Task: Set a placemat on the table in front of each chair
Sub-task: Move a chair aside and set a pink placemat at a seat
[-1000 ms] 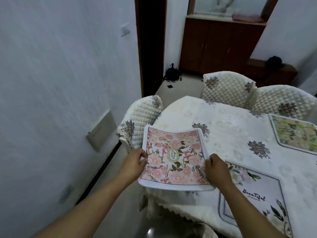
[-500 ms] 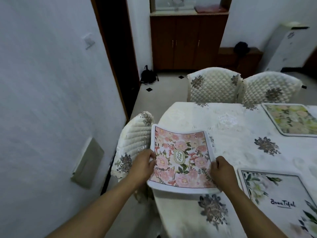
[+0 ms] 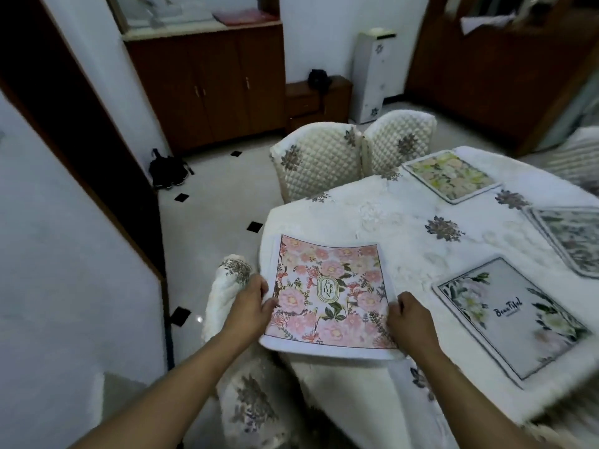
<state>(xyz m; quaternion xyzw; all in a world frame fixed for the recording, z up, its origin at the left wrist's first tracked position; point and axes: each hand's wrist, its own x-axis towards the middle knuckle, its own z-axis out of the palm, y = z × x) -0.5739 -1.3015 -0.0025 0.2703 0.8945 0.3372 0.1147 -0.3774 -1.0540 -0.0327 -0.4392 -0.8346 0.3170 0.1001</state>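
I hold a pink floral placemat [image 3: 330, 293] by its two side edges, my left hand [image 3: 251, 307] on the left edge and my right hand [image 3: 410, 322] on the right. It hovers over the table's left end [image 3: 382, 218], its near edge past the table's rim, above a quilted white chair [image 3: 227, 306] tucked below. Three other placemats lie on the white cloth: a grey "Beautiful" one [image 3: 515, 315], a green floral one [image 3: 452, 175] and a dark floral one [image 3: 570, 234] at the right edge.
Two quilted chairs [image 3: 316, 163] [image 3: 400, 142] stand side by side at the table's far side. A white wall is close on my left. A dark bag [image 3: 167, 170] lies on the tiled floor by a wooden cabinet [image 3: 207, 89].
The view has swung right and pulled back, showing more of the table and a third laid mat. The pink placemat stays in both hands and now sits further over the table end.
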